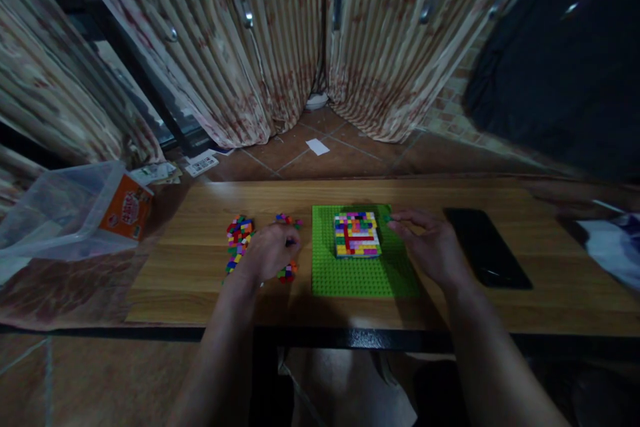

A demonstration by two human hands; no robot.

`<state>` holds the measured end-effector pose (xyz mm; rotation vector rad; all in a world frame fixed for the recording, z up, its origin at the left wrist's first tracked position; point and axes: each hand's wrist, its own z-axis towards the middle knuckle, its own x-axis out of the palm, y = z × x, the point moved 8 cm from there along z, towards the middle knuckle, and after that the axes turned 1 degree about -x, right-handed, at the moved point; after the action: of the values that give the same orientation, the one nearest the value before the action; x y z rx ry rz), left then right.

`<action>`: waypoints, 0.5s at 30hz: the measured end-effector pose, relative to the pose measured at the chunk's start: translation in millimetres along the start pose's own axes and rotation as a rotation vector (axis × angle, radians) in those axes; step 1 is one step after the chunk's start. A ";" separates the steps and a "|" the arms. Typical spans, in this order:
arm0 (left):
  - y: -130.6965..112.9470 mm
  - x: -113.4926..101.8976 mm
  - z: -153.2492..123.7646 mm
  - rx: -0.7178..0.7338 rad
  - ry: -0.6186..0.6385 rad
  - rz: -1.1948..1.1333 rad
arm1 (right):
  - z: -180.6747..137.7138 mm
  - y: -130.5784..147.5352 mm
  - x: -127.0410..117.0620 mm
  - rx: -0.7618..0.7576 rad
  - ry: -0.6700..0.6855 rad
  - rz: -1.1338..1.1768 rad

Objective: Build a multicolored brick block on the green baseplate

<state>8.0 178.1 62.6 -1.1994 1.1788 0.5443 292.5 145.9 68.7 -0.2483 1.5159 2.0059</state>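
Observation:
Over the loose toy bricks on the left is my left hand (273,250), its fingers curled together. A small dark bluish piece (291,241) shows at its fingertips; whether it is gripped or lies on the table is unclear. My right hand (433,243) pinches a small green brick (387,218) at the right side of the green baseplate (345,280). On that plate stands a block built of multicoloured bricks (357,235), its top patterned with red, white, yellow and pink. One pile of loose bricks (240,233) lies left of my left hand, and smaller groups (288,272) surround it.
The wooden table (170,267) carries a flat black object (487,247) on the right. A clear plastic bin (65,207) with an orange label stands beyond the left edge. Striped curtains (280,53) hang behind, with papers (317,146) on the tiled floor.

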 end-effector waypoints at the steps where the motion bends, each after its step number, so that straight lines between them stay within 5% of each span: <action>1: -1.4 0.0 0.1 0.006 -0.009 0.000 | -0.8 -2.6 1.1 0.031 0.028 0.013; 9: -7.4 2.2 3.7 0.012 -0.060 0.066 | -4.3 3.5 18.2 0.034 0.163 0.021; 15: -6.4 3.1 3.7 -0.001 -0.058 0.047 | -3.1 -0.5 21.2 0.038 0.118 0.005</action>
<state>16.0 178.5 62.2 -1.1516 1.1594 0.6112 275.2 150.6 56.9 -0.3535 1.6270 1.9953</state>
